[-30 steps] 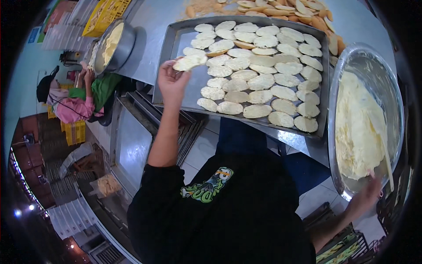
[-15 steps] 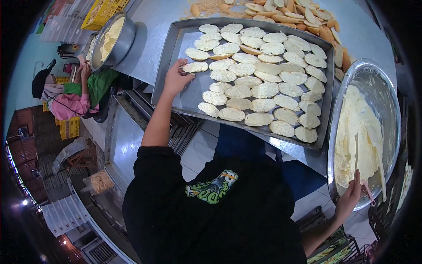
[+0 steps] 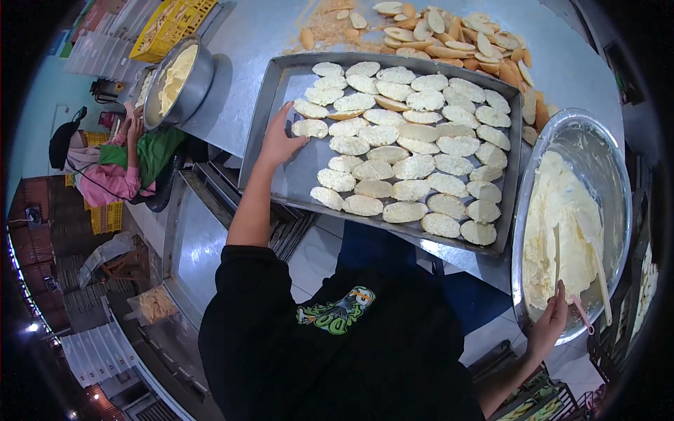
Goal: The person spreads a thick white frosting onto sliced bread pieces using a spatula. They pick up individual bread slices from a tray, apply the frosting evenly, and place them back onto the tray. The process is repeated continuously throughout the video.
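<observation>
A large metal tray (image 3: 275, 98) holds rows of oval bread slices (image 3: 380, 135), most coated with pale cream. At the tray's left side my left hand (image 3: 279, 138) has its thumb and fingers spread around the left end of one coated slice (image 3: 309, 128), which lies flat. My right hand (image 3: 552, 317) grips a long, thin spreading knife (image 3: 557, 254), its blade against the pale cream (image 3: 562, 203) in a big metal bowl (image 3: 521, 245) on the right. A pink handle (image 3: 581, 312) and a light-coloured stick-like utensil (image 3: 602, 277) also lean in this bowl.
Plain bread slices (image 3: 456, 38) lie piled behind the tray, with crumbs (image 3: 326, 24) beside them. At the back left stand another cream bowl (image 3: 199, 77) and a yellow crate (image 3: 163, 38). A person in pink (image 3: 105, 168) sits at the left. Stacked trays (image 3: 291, 228) are below the table.
My left fingers have spread away from the coated slice, which now lies on the tray. The view has shifted slightly. My right hand still has the knife in the cream.
</observation>
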Tool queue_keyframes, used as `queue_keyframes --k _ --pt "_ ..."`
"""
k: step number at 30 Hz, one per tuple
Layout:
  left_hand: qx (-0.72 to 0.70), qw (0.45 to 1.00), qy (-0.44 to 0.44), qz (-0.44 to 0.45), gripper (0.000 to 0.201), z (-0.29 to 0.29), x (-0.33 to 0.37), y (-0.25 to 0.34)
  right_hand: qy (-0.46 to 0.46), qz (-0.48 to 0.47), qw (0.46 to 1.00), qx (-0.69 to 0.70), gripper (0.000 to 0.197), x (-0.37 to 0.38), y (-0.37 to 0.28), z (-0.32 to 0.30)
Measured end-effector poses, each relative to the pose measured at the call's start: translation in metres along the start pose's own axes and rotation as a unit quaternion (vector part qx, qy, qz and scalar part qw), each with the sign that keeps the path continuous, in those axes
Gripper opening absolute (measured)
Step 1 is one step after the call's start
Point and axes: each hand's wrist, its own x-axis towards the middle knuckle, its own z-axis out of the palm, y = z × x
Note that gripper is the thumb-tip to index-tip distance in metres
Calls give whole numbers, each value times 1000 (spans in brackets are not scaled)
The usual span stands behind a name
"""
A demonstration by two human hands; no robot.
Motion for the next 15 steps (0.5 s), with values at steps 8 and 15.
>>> queue_keyframes --k 8,15 --pt "3 995 -72 64 93 -10 21 -14 -5 7 1000 8 34 -4 8 2" --pt "-12 994 -103 34 90 -22 12 6 -24 37 999 16 33 -4 1 -1"
